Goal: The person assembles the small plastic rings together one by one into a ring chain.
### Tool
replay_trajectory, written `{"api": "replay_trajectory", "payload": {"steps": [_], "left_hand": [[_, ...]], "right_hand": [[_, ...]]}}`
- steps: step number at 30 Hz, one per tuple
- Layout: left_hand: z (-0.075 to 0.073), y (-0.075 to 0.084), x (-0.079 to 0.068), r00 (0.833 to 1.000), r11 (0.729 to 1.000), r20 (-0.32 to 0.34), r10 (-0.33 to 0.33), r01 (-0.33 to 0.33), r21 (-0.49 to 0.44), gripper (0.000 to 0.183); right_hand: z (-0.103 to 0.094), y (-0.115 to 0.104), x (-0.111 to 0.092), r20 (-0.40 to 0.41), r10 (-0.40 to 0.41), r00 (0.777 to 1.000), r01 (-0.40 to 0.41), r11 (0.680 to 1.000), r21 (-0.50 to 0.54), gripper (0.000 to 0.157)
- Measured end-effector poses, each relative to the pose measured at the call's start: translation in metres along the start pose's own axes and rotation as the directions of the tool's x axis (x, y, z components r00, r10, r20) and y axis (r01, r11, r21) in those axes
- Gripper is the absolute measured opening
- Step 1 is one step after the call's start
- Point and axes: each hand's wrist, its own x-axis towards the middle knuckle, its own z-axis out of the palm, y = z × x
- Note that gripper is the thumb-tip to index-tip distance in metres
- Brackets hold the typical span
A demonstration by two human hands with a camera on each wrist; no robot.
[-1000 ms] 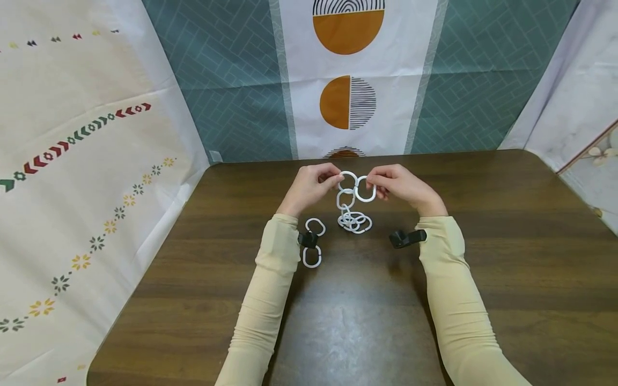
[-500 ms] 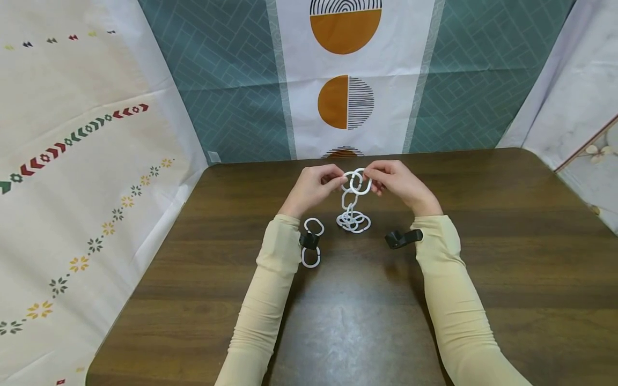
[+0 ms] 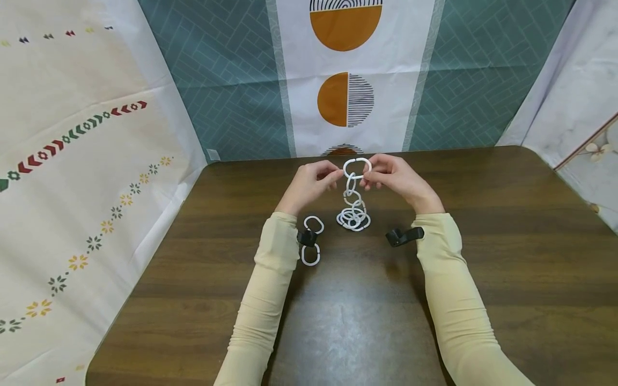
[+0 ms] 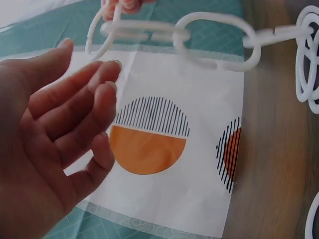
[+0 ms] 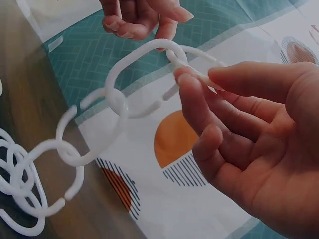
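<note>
My right hand (image 3: 398, 179) pinches the top link of a white plastic chain (image 5: 144, 47) between thumb and index finger. Close to the other side of that link is my left hand (image 3: 311, 185), its thumb and fingers apart with nothing between them in the left wrist view. Linked rings (image 4: 217, 17) hang down from the held one, several of them with a small gap in their outline. The chain's lower end lies in a heap (image 3: 354, 220) on the table.
Beside the left wrist, two more white links (image 3: 310, 264) lie on the brown wooden table (image 3: 338, 321); the black wrist camera (image 3: 307, 238) hides part of them. A patterned cloth (image 3: 241, 107) hangs behind the table's far edge.
The end link was brought left over its neighbour, and the top of the chain has risen. The left fingers, earlier pinching a link, have come off it.
</note>
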Motion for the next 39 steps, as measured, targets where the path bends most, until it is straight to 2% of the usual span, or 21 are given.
{"api": "replay_trajectory", "payload": {"steps": [5, 10, 13, 16, 18, 20, 23, 25, 27, 30, 32, 34, 36, 39], "left_hand": [[-0.003, 0.0, 0.001, 0.999, 0.999, 0.016, -0.035, 0.036, -0.007, 0.02], [-0.004, 0.001, 0.002, 0.998, 1.0, 0.056, -0.013, 0.012, 0.016, 0.018], [-0.005, 0.001, 0.003, 0.998, 0.999, 0.067, -0.008, 0.005, 0.041, 0.015], [-0.006, -0.002, 0.003, 0.998, 0.999, 0.056, -0.019, 0.016, 0.048, 0.014], [-0.008, -0.004, 0.003, 0.999, 0.999, 0.042, -0.028, 0.026, 0.045, 0.013], [-0.01, -0.007, 0.002, 0.999, 0.998, 0.033, -0.041, 0.039, 0.048, 0.013], [-0.014, -0.01, 0.001, 0.998, 0.997, 0.023, -0.054, 0.052, 0.055, 0.013], [-0.016, -0.012, 0.0, 0.998, 0.996, 0.025, -0.06, 0.059, 0.06, 0.013], [-0.017, -0.014, -0.001, 0.997, 0.996, 0.034, -0.065, 0.063, 0.061, 0.013], [-0.017, -0.016, -0.001, 0.995, 0.995, 0.062, -0.079, 0.075, 0.063, 0.014], [-0.016, -0.017, -0.002, 0.993, 0.995, 0.08, -0.088, 0.083, 0.062, 0.014], [-0.016, -0.018, -0.002, 0.992, 0.994, 0.088, -0.094, 0.089, 0.06, 0.015], [-0.017, -0.019, -0.002, 0.992, 0.994, 0.089, -0.094, 0.089, 0.056, 0.015], [-0.018, -0.019, -0.003, 0.992, 0.995, 0.084, -0.089, 0.085, 0.053, 0.016]], "right_hand": [[0.003, 0.003, 0.003, 0.028, 0.011, 1.0, -0.009, 0.999, -0.047, 0.008], [0.008, 0.005, 0.007, 0.087, 0.002, 0.996, 0.006, 0.996, -0.094, 0.009], [0.013, 0.005, 0.009, 0.092, 0.012, 0.996, -0.001, 0.993, -0.12, 0.011], [0.015, 0.004, 0.009, 0.078, 0.02, 0.997, -0.005, 0.982, -0.19, 0.018], [0.015, 0.001, 0.009, 0.062, 0.021, 0.998, -0.003, 0.962, -0.272, 0.021], [0.015, -0.003, 0.007, 0.068, 0.01, 0.998, 0.016, 0.927, -0.375, 0.019], [0.018, -0.009, 0.004, 0.149, 0.002, 0.989, 0.072, 0.871, -0.486, 0.012], [0.023, -0.013, 0.003, 0.252, 0.003, 0.968, 0.133, 0.842, -0.523, 0.009], [0.034, -0.013, 0.005, 0.366, 0.017, 0.93, 0.194, 0.826, -0.53, 0.007], [0.059, -0.009, 0.008, 0.521, 0.053, 0.852, 0.281, 0.793, -0.54, 0.005], [0.078, -0.002, 0.011, 0.601, 0.067, 0.797, 0.344, 0.767, -0.542, 0.009], [0.095, 0.005, 0.013, 0.657, 0.093, 0.748, 0.395, 0.733, -0.553, 0.016], [0.108, 0.012, 0.015, 0.691, 0.121, 0.712, 0.425, 0.71, -0.562, 0.023], [0.118, 0.019, 0.017, 0.704, 0.18, 0.687, 0.42, 0.693, -0.586, 0.03]]}}
